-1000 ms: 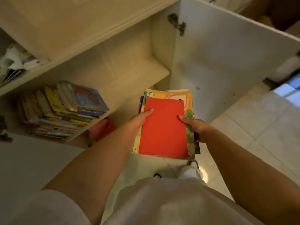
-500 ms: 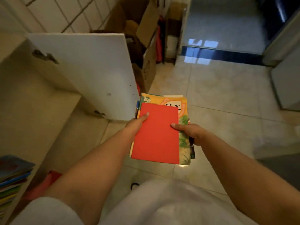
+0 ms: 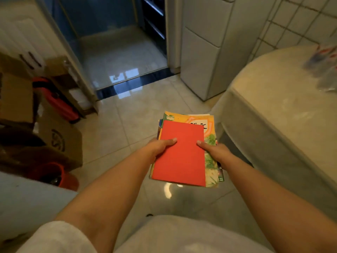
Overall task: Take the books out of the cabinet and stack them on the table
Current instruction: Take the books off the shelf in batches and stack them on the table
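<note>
a left hand (image 3: 160,146) and right hand (image 3: 215,150) clamp a small stack of books (image 3: 184,152), red cover on top, over the floor beside the table (image 3: 273,106) edge. best kept level, thumbs pressing, then lowered flat well inside that edge.

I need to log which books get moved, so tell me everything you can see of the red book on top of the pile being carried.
The red book is a thin, plain volume with a matte, unmarked cover, paper or card by its look. It lies flat and face up on top of the stack of books, smaller than the colourful illustrated book beneath, whose top and right edges show past it. The left hand presses a thumb on its left edge, the right hand on its right. It is held above the tiled floor, left of the table.
</note>
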